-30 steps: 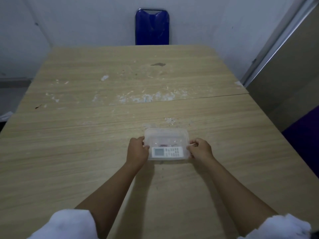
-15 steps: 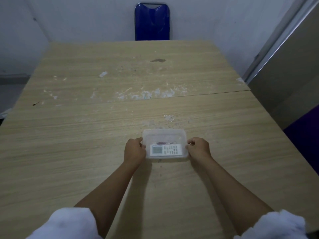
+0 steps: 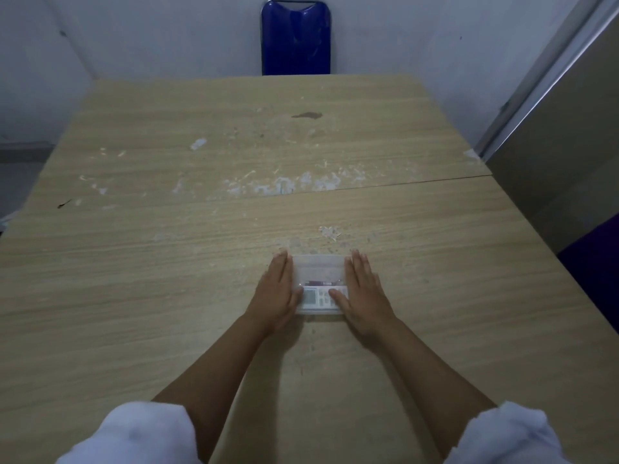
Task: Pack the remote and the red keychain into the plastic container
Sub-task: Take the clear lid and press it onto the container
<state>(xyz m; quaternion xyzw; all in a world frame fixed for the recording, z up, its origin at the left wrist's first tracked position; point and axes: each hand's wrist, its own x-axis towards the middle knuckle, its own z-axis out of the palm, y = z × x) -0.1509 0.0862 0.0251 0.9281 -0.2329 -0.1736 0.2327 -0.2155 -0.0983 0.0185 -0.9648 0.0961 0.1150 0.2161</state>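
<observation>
A clear plastic container (image 3: 318,264) with its lid on sits on the wooden table in front of me. Through the lid I see the white remote (image 3: 316,296) along the near side and the red keychain (image 3: 318,283) just behind it. My left hand (image 3: 276,289) lies flat over the container's left edge, fingers straight and together. My right hand (image 3: 363,289) lies flat over the right edge, its thumb resting on the lid above the remote. Both palms press down on the lid; neither hand grips anything.
The wooden table (image 3: 201,262) is scuffed with white marks, and a seam runs across it. A blue chair (image 3: 295,40) stands at the far end against the wall. A grey panel (image 3: 569,128) stands to the right, a purple surface (image 3: 599,266) beside the table's right edge.
My hands were curled around the container's two ends; now both lie flat with straight fingers on top of its edges. The container has stayed in place.
</observation>
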